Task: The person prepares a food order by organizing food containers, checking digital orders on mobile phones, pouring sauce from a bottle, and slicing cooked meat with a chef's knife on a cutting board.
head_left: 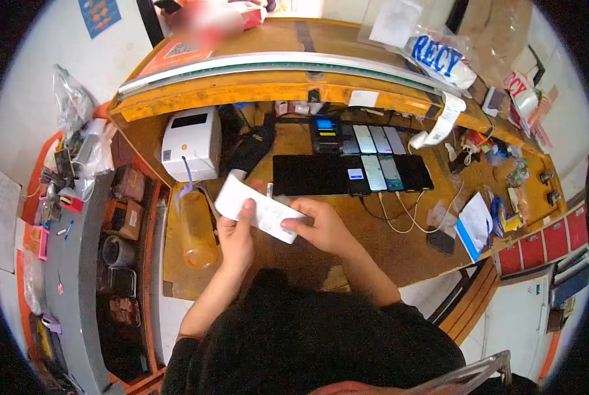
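A white paper slip with faint print (263, 216), like a receipt, is held up over the front of the wooden desk. My left hand (236, 236) pinches its left part, thumb on top. At the slip's right end, my right hand (322, 227) grips it between thumb and fingers. Just behind the slip lies a black mat or panel (304, 174). Left of my left hand stands a yellowish plastic bottle (196, 227) with a purple top. Beyond the bottle is a white label printer (190, 141).
Several phones (375, 172) lie in rows at the desk's back, some with white cables. A small blue-and-black device (327, 133) is beside them. A paper strip (442, 125) hangs from the raised shelf (275, 93). A blue-edged pad (473, 224) lies at right.
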{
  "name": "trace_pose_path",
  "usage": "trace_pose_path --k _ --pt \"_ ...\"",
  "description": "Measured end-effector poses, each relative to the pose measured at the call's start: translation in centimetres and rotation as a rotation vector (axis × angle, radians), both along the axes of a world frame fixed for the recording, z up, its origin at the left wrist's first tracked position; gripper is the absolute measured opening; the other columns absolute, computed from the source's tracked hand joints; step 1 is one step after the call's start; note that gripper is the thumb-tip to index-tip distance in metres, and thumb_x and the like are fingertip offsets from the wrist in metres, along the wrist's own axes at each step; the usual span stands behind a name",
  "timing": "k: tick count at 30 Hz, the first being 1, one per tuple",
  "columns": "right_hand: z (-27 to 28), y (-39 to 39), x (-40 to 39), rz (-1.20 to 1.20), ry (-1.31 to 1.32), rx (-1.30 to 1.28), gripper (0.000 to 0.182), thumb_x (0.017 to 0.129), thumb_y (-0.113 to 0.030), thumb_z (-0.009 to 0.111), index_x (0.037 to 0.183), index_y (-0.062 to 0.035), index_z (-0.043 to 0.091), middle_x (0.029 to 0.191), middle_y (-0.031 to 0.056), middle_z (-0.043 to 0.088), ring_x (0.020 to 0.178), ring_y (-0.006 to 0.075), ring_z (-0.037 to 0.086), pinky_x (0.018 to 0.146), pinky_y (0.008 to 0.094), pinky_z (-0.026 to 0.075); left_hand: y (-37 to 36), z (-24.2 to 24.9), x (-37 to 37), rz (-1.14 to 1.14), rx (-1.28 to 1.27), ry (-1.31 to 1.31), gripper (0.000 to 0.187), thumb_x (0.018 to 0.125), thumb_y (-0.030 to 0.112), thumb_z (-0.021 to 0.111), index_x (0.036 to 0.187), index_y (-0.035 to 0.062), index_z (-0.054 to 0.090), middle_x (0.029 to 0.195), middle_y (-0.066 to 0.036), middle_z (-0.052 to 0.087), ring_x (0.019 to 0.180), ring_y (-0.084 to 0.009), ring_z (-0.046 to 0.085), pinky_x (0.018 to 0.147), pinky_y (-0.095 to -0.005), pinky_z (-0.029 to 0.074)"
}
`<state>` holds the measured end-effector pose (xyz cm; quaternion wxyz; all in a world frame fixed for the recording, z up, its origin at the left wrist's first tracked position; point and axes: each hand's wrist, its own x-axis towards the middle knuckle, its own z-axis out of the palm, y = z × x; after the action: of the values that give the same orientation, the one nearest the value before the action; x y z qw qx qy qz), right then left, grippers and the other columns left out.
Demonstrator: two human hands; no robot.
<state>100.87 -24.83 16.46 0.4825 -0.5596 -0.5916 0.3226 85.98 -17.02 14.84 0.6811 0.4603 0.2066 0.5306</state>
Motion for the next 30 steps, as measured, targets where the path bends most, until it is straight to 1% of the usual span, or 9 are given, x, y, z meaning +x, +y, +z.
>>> trace_pose_path --k 9,12,14,17,19,21,24,27,30 --pt "-3.5 -2.4 -0.9 -0.214 0.179 0.087 0.016 0.088 -0.013 0.052 0.094 0.0005 0.058 0.082 0.0043 0.061 0.074 0.0075 0.055 0.065 0.0222 0.044 -3.4 -1.1 2.6 -0.165 0.166 0.198 0.043 0.076 0.006 0.066 0.115 0.0000 0.050 0.112 -0.012 0.055 0.108 -0.0179 0.050 0.091 -0.0309 0.040" --pt "-5.3 -2.5 -0.5 -0.114 0.706 -0.188 0.020 0.090 -0.015 0.048 0.099 -0.0001 0.057 0.090 0.0051 0.061 0.081 0.0114 0.057 0.071 0.0237 0.045 -3.1 -1.7 2.3 -0.179 0.334 0.211 0.049 0.073 0.008 0.069 0.117 0.0000 0.048 0.115 -0.014 0.055 0.116 -0.0221 0.045 0.097 -0.0338 0.035" --pt "-8.2 -2.2 -0.9 -0.095 1.015 -0.237 0.026 0.091 -0.018 0.046 0.106 0.0007 0.056 0.094 0.0067 0.060 0.090 0.0145 0.057 0.080 0.0262 0.046 -3.2 -0.6 1.8 -0.209 0.869 0.412 0.053 0.071 0.010 0.071 0.118 0.0012 0.048 0.125 -0.016 0.048 0.123 -0.0273 0.038 0.101 -0.0382 0.028" --pt "-8.7 -1.1 0.5 -0.253 0.423 0.096 0.035 0.092 -0.028 0.043 0.104 0.0021 0.056 0.094 0.0072 0.060 0.082 0.0131 0.057 0.072 0.0259 0.046 -4.0 -0.8 1.8 -0.108 0.711 0.430 0.054 0.069 0.011 0.073 0.117 0.0042 0.048 0.135 -0.016 0.037 0.125 -0.0305 0.034 0.103 -0.0406 0.025" --pt "-4.1 -1.7 2.1 0.028 0.617 -0.231 0.033 0.091 -0.030 0.047 0.100 -0.0005 0.057 0.086 0.0042 0.060 0.078 0.0098 0.056 0.071 0.0237 0.045 -2.8 -2.0 1.2 -0.146 0.713 0.689 0.056 0.066 0.013 0.074 0.116 0.0070 0.049 0.137 -0.017 0.035 0.122 -0.0348 0.036 0.101 -0.0439 0.026" --pt "-3.5 0.1 2.5 0.232 0.229 0.016 0.024 0.087 -0.022 0.056 0.099 -0.0013 0.058 0.081 0.0024 0.061 0.072 0.0085 0.056 0.067 0.0241 0.046 -2.0 -3.4 0.7 -0.329 0.545 0.815 0.054 0.068 0.017 0.073 0.116 0.0080 0.051 0.135 -0.021 0.034 0.119 -0.0383 0.037 0.099 -0.0464 0.029" --pt "0.6 2.9 3.1 0.194 0.440 -0.054 0.013 0.080 -0.007 0.063 0.092 -0.0022 0.061 0.082 0.0019 0.063 0.072 0.0077 0.058 0.067 0.0247 0.048 -2.2 -3.8 -0.2 -0.290 0.730 1.063 0.060 0.069 0.023 0.074 0.120 0.0047 0.048 0.125 -0.018 0.045 0.122 -0.0336 0.034 0.100 -0.0414 0.030" --pt "3.4 9.1 6.0 0.018 -0.051 0.352 0.009 0.078 -0.003 0.064 0.087 -0.0021 0.060 0.083 0.0026 0.062 0.078 0.0095 0.057 0.073 0.0250 0.046 -3.1 -4.0 -1.0 -0.146 0.568 1.013 0.057 0.071 0.029 0.072 0.119 0.0063 0.051 0.127 -0.019 0.045 0.123 -0.0359 0.034 0.101 -0.0480 0.026" --pt "8.6 13.7 7.0 -0.301 -0.160 0.532 0.037 0.077 -0.006 0.064 0.111 -0.0063 0.049 0.076 0.0075 0.060 0.070 0.0134 0.057 0.062 0.0268 0.044 -3.6 -5.5 -2.6 -0.131 0.550 0.948 0.055 0.075 0.031 0.070 0.118 0.0044 0.050 0.124 -0.018 0.049 0.118 -0.0305 0.042 0.098 -0.0409 0.034"
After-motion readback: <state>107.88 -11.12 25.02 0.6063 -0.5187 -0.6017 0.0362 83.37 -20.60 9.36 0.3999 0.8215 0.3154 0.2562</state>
